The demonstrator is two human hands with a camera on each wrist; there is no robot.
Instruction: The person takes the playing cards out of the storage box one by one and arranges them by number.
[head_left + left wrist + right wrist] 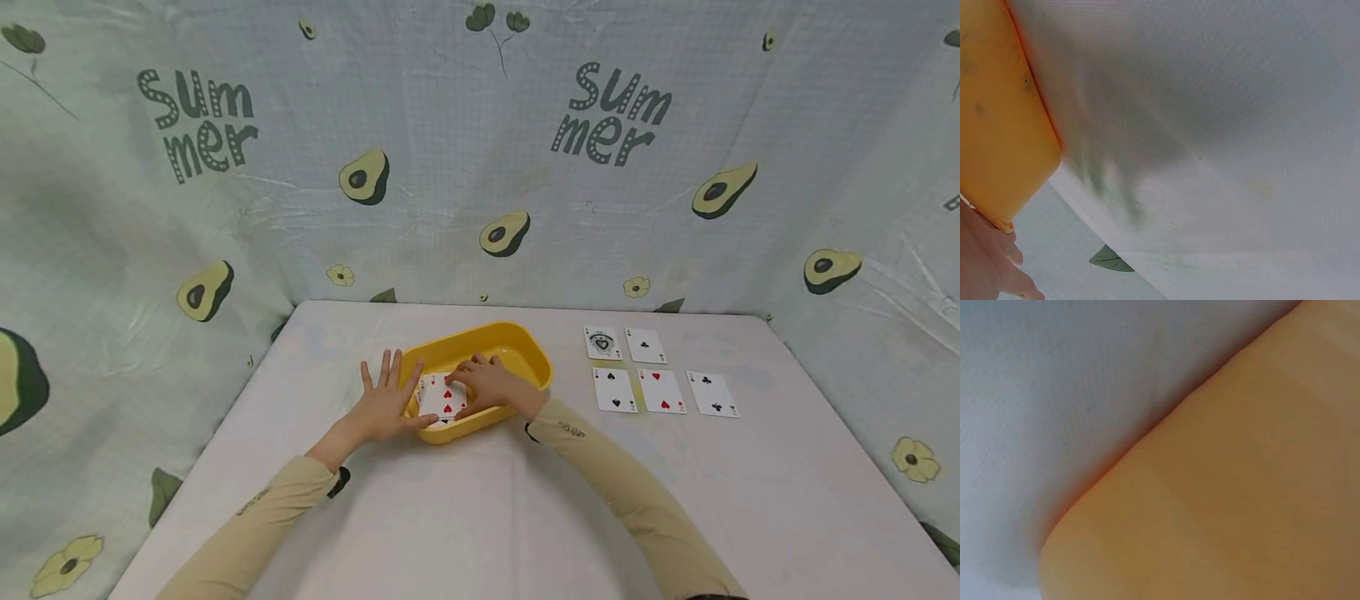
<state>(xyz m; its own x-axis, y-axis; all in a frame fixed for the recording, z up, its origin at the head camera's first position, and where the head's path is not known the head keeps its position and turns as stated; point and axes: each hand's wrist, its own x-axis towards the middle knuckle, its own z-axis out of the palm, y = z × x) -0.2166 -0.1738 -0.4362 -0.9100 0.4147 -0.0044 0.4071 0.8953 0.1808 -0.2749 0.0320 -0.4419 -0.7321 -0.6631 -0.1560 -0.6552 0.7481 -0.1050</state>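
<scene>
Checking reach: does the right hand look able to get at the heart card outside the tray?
Probably yes: the right hand need only clear the yellow tray; the heart card lies uncovered.

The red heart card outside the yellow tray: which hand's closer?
Right. The right hand reaches into the yellow tray, left of the red card; the left hand is farther left, at the tray's left end.
</scene>
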